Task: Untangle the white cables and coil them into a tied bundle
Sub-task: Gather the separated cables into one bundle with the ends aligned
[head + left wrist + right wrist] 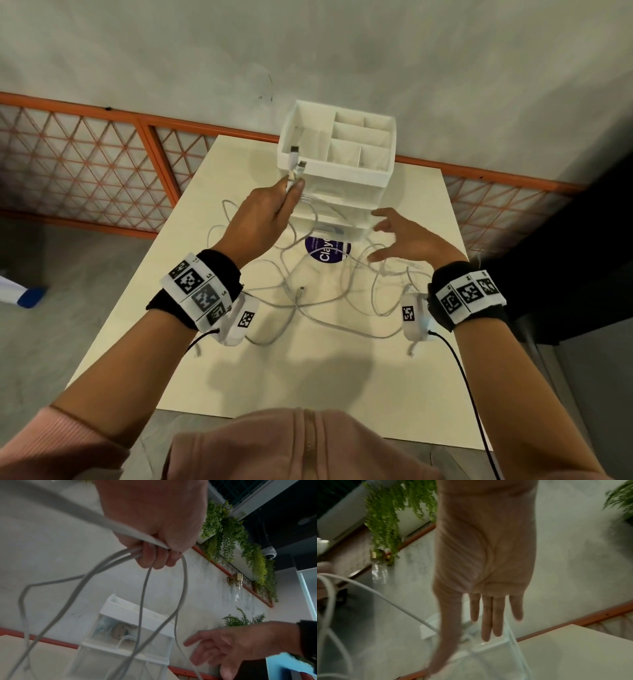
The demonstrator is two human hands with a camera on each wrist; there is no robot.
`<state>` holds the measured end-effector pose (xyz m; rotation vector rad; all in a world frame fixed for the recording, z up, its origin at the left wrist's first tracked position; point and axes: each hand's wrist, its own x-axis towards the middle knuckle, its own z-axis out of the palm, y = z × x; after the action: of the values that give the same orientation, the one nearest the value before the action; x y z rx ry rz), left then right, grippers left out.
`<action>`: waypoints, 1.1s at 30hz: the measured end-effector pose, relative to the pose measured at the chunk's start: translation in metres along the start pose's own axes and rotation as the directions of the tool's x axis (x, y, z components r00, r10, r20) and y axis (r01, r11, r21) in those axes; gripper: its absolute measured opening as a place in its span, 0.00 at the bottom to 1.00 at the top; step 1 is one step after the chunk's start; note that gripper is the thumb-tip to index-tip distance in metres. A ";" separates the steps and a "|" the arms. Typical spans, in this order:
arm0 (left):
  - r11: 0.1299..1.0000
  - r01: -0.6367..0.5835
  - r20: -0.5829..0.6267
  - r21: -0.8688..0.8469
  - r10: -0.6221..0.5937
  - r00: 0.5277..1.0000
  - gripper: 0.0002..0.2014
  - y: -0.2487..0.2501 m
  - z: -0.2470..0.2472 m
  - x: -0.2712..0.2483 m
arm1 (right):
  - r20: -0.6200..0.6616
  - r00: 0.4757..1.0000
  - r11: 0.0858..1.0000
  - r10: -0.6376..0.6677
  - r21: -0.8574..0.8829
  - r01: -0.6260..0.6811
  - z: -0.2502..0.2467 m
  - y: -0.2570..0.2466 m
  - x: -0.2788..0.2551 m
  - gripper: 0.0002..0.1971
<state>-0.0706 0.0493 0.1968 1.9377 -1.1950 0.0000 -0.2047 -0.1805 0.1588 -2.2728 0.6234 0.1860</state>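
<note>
The left hand, just left of the frame's centre in the head view, is gripping several strands of the white cables in a closed fist, with two plug ends sticking up past the knuckles toward the white organizer box at upper centre. The left wrist view is showing those strands hanging down from the curled fingers in long loose loops. The right hand, right of centre, is hovering with fingers spread and holding nothing, just above the tangle. Most of the cable is lying crossed over itself on the table in the middle of the frame. By my judgement the work is at an early stage: some ends are gathered, but the untangling is unfinished, and no coil or tie is showing yet.
</note>
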 end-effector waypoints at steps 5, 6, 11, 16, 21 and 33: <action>1.000 -0.018 0.015 0.000 0.018 1.000 0.16 0.005 -0.001 -0.004 | 0.059 0.961 0.947 -0.271 0.193 0.255 0.040 -0.061 0.011 0.24; 1.000 -0.025 0.006 0.010 0.025 1.000 0.15 0.004 -0.003 -0.005 | 0.048 0.951 0.937 -0.307 0.191 0.293 0.047 -0.066 0.012 0.13; 0.998 -0.034 -0.014 0.058 0.035 0.999 0.15 -0.012 -0.021 -0.016 | 0.075 0.943 0.928 -0.325 0.220 0.302 0.056 -0.053 0.012 0.12; 0.981 -0.015 0.254 0.196 -0.036 0.966 0.17 -0.039 -0.024 -0.043 | 0.167 0.963 0.955 -0.211 0.247 0.167 0.066 -0.019 -0.010 0.12; 0.958 0.076 0.519 0.275 -0.215 0.827 0.18 -0.064 -0.006 -0.085 | 0.411 0.910 0.998 -0.059 0.053 0.041 0.098 0.004 -0.017 0.33; 0.912 0.380 0.629 0.157 -0.389 0.673 0.22 -0.061 0.065 -0.154 | 0.324 0.944 0.974 -0.060 -0.187 0.126 0.171 0.033 0.004 0.04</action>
<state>-0.1362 0.1325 0.0532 2.2472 -1.1605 -0.9756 -0.2074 -0.0805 0.0167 -2.3930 0.3385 0.5800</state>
